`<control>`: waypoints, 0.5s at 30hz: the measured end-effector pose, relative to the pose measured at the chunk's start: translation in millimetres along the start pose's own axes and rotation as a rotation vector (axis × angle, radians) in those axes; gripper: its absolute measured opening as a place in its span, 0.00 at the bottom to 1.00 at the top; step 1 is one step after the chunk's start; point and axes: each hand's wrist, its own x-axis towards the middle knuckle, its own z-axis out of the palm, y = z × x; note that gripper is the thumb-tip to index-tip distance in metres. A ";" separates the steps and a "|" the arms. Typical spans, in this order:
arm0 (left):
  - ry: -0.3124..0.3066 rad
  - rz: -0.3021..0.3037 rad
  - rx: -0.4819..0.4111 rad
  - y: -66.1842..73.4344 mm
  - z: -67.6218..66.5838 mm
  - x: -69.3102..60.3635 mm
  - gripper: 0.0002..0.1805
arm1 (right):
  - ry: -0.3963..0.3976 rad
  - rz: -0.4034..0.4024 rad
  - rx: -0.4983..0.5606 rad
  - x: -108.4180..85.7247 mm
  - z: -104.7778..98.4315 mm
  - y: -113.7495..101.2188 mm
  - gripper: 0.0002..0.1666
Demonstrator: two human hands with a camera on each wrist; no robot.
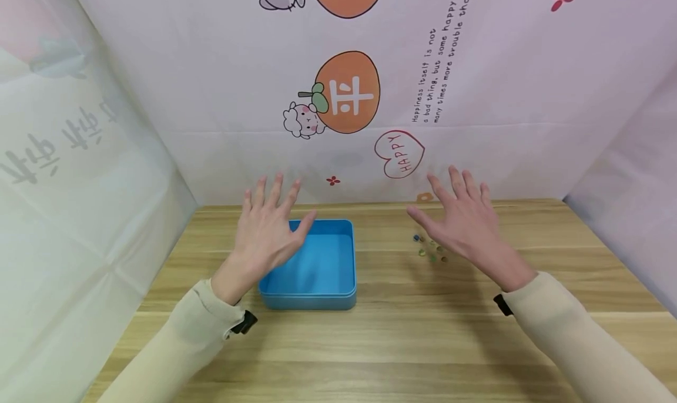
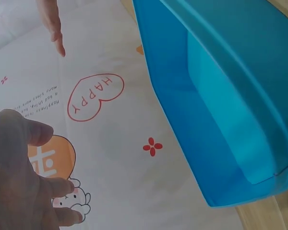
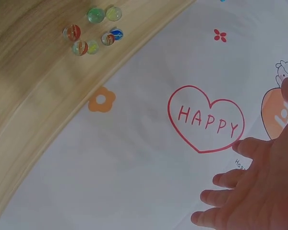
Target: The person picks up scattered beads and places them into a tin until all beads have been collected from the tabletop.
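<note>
My left hand [image 1: 267, 229] hovers with spread fingers over the left side of a blue rectangular box [image 1: 317, 302], covering part of its rim. The box has no lid on it, and nothing shows on the visible part of its floor. On the right, my right hand [image 1: 465, 224] is held above the table, fingers apart and holding nothing. Several small glass marbles [image 1: 433, 258] lie on the wood just left of and below that hand. In the right wrist view the marbles show green [image 3: 95, 15], orange-striped [image 3: 73, 32] and blue [image 3: 116, 34] colours.
The wooden table [image 1: 338, 356] ends at a white printed cloth [image 1: 238, 156] hanging behind it. More cloth hangs at the left [image 1: 79, 215] and right sides. Black straps [image 1: 244, 322] sit at both wrists, by the cream sleeves.
</note>
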 end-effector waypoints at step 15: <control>0.002 0.014 -0.030 -2.9 3.7 -14.0 0.44 | 0.014 -0.025 0.054 -15.5 -0.3 6.6 0.56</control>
